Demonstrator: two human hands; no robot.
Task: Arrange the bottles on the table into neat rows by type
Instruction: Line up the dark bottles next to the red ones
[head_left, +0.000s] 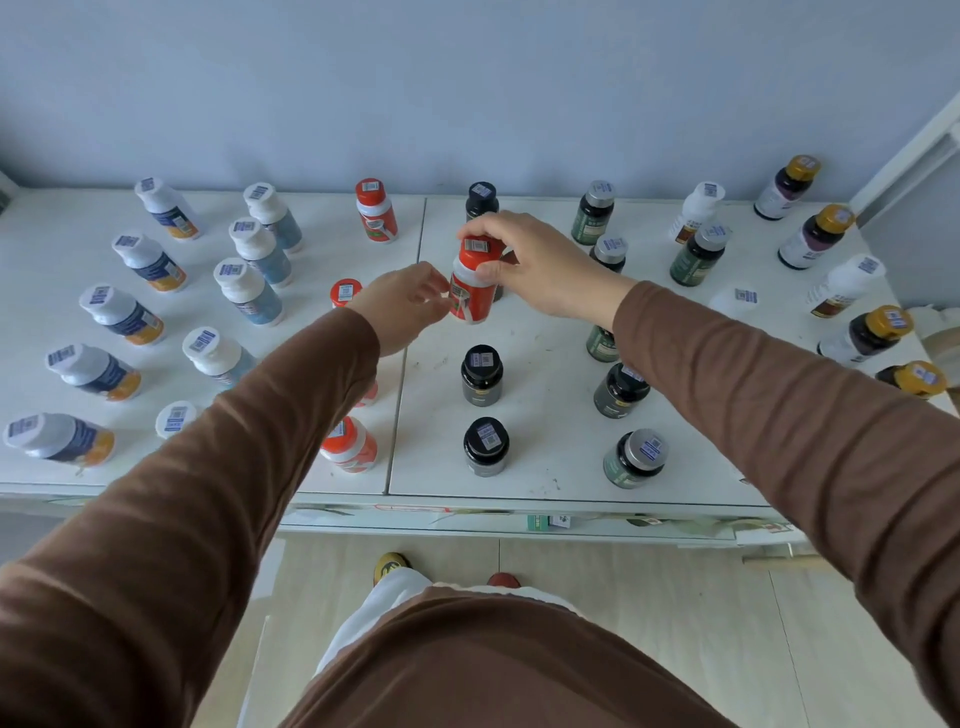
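- My right hand (524, 260) has its grip on the red bottle (471, 283): fingers over the cap from above, thumb on the neck.
- My left hand (408, 304) reaches in from the left, fingers loosely curled and holding nothing, fingertips at or just beside the bottle's label. I cannot tell whether they touch.
- The red bottle is upright, tilted a little, in the middle of the table (540, 332), over the black column. I cannot tell whether its base rests on the table or is lifted clear.
- Just left of it runs the red column: one at the back (376, 210), one cap (345, 292) showing behind my left wrist, one at the front (349, 444), another mostly hidden under my sleeve.
- Black bottles stand in line: back (481, 200), then two nearer me (481, 375) (485, 447).
- Further out, white-capped bottles form two columns on the left, green ones (592, 213) a looser column on the right, gold-capped ones (789, 187) along the far right edge.
- I judge the step to be moving a stray red bottle out of the black line into the red column; the sorting looks well along.
- Next, I think, it wants carrying left into the gap between the back red one and the red cap, kept high enough to clear that cap, then set down upright in line.
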